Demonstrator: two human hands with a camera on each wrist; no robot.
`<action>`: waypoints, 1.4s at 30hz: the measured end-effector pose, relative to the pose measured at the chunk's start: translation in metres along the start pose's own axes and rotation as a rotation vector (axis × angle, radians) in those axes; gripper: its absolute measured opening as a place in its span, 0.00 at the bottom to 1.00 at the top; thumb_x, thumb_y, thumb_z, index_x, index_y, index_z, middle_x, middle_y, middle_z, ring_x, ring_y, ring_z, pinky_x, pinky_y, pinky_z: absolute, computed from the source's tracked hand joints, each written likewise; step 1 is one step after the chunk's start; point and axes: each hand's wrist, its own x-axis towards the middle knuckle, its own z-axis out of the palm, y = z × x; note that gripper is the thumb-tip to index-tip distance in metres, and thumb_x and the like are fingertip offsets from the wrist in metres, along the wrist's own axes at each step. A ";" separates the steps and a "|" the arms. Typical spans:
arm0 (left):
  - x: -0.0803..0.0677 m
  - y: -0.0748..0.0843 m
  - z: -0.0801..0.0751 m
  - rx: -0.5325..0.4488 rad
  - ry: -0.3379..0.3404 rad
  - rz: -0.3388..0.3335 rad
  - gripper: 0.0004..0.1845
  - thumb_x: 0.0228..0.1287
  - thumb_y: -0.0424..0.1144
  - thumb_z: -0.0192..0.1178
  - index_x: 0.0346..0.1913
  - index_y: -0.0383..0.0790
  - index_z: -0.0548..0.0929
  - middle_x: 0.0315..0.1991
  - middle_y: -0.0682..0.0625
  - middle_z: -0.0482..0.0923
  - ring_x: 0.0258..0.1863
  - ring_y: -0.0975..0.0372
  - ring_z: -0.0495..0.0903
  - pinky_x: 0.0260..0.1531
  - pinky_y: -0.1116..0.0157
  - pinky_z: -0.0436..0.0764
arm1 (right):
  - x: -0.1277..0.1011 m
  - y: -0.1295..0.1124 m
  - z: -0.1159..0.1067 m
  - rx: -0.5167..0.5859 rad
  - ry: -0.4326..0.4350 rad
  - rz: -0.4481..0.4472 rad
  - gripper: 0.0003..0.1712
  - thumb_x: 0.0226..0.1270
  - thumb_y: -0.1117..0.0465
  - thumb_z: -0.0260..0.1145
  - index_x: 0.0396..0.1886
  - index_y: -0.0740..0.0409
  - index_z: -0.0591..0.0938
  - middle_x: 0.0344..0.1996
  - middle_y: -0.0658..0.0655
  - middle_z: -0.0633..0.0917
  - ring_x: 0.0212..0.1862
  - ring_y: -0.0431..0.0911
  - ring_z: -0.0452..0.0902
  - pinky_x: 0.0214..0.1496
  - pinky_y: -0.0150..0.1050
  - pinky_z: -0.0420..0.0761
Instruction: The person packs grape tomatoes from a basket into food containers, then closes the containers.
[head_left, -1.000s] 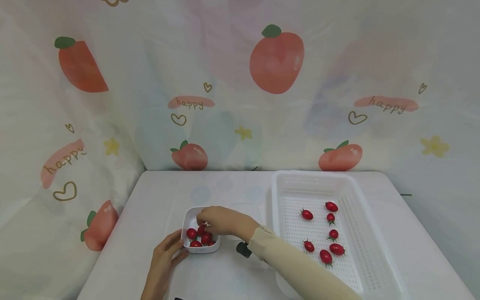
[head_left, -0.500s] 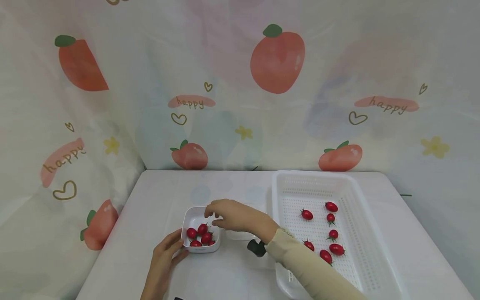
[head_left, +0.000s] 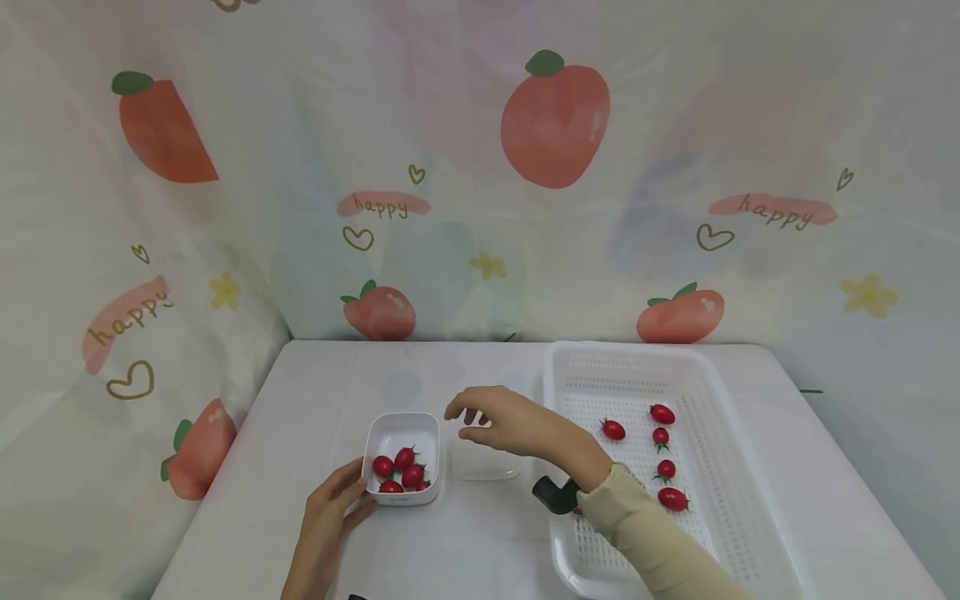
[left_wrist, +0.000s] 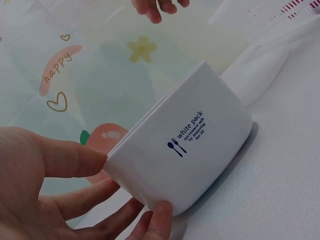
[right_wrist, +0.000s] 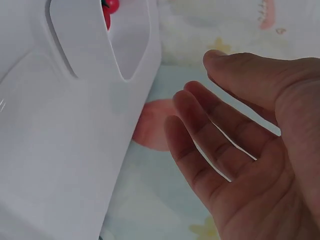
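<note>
A small white container holding several cherry tomatoes sits near the table's front left. My left hand grips its near left corner; in the left wrist view the thumb and fingers wrap that corner of the container. My right hand hovers just right of the container, over a clear lid, with relaxed fingers. The right wrist view shows its palm with nothing in it.
A white perforated basket with several cherry tomatoes lies on the right of the white table. Its wall with a handle slot fills the right wrist view's left. A fruit-print cloth hangs behind and to the left.
My right hand has lifted out of the small container and moved right toward the basket, holding nothing. The left hand and the container have stayed put.
</note>
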 end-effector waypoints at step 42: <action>0.000 0.000 0.002 -0.019 -0.002 -0.004 0.28 0.81 0.42 0.54 0.77 0.37 0.68 0.77 0.35 0.65 0.71 0.43 0.72 0.64 0.54 0.84 | -0.121 0.107 -0.042 -0.013 0.286 0.342 0.18 0.71 0.64 0.69 0.59 0.62 0.82 0.52 0.64 0.87 0.50 0.52 0.85 0.55 0.53 0.88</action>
